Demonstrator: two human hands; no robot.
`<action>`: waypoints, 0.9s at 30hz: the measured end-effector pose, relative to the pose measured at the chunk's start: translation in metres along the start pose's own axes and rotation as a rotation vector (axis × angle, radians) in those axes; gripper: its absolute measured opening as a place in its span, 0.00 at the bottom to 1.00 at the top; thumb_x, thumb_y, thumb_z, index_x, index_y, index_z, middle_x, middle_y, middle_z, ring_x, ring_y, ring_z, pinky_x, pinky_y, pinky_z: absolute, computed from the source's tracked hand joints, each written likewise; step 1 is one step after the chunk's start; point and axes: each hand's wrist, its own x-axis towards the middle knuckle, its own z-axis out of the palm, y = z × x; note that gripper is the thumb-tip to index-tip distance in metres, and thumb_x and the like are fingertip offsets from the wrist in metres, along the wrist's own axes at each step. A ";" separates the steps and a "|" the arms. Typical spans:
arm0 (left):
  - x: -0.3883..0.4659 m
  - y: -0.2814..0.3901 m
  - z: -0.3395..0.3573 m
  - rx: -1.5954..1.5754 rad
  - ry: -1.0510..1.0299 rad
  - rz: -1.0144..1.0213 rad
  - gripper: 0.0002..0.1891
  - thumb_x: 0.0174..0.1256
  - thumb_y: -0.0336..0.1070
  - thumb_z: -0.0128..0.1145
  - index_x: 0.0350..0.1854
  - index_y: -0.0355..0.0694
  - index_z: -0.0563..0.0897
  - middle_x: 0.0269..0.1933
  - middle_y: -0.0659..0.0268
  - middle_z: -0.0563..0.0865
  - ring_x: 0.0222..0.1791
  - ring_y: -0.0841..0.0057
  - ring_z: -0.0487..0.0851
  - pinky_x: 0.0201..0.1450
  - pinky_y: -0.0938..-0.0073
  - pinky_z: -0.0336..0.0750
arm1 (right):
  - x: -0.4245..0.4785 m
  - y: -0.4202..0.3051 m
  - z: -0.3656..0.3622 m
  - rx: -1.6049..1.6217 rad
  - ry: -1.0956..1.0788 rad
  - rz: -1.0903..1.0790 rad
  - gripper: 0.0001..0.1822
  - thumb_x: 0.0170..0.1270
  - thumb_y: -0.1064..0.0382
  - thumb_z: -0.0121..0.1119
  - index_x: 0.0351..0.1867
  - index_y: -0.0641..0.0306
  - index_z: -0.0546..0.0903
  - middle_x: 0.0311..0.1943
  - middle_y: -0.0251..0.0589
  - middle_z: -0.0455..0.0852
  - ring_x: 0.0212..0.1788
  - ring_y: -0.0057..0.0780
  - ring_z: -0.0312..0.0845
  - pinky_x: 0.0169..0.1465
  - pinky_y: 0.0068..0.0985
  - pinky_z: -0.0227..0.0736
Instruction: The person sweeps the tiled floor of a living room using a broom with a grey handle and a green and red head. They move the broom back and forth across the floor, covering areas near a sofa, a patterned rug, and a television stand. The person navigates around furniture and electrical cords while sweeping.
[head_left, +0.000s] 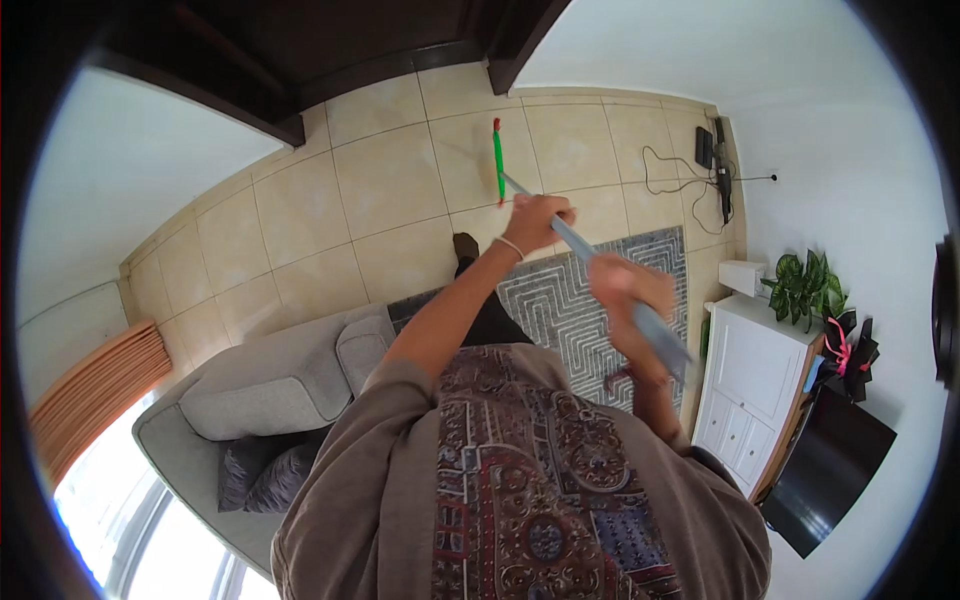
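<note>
Both hands are on the grey-blue pole (576, 241) of what looks like a long-handled broom. My left hand (536, 221) is wrapped around the lower part, a light band at its wrist. Higher up, my right hand (630, 285) grips the pole near its top end and is blurred. From there the pole slants down and away to a narrow green head (499, 157) with red ends, low over the tiled floor (390, 165). Whether bristles touch the tiles cannot be made out.
A patterned grey rug (562, 292) lies below my hands. At left stands a grey sofa (247, 397); at right, a white cabinet (754, 360) with a plant (802, 285) and a television (829, 472) beside it. Cables (679, 161) and a power strip (724, 187) lie along the right wall.
</note>
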 end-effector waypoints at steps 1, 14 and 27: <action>0.003 -0.016 0.006 -0.052 -0.004 -0.011 0.15 0.62 0.44 0.60 0.19 0.43 0.76 0.20 0.63 0.81 0.23 0.63 0.80 0.32 0.66 0.67 | 0.002 0.015 0.014 0.056 -0.013 0.093 0.19 0.73 0.59 0.51 0.23 0.69 0.73 0.16 0.38 0.72 0.18 0.26 0.67 0.24 0.27 0.63; -0.052 -0.181 -0.099 0.385 -0.181 -0.640 0.03 0.52 0.44 0.60 0.26 0.55 0.83 0.28 0.72 0.87 0.34 0.67 0.86 0.44 0.51 0.66 | 0.055 0.146 0.128 0.783 -0.170 0.494 0.20 0.75 0.58 0.51 0.25 0.70 0.78 0.20 0.29 0.75 0.24 0.13 0.65 0.28 0.19 0.63; 0.132 0.002 -0.035 0.000 -0.162 -0.111 0.15 0.64 0.47 0.59 0.22 0.43 0.79 0.23 0.62 0.83 0.28 0.60 0.83 0.41 0.60 0.71 | 0.148 0.057 -0.045 0.258 -0.017 0.261 0.19 0.71 0.62 0.55 0.21 0.70 0.73 0.16 0.36 0.71 0.21 0.22 0.67 0.26 0.25 0.63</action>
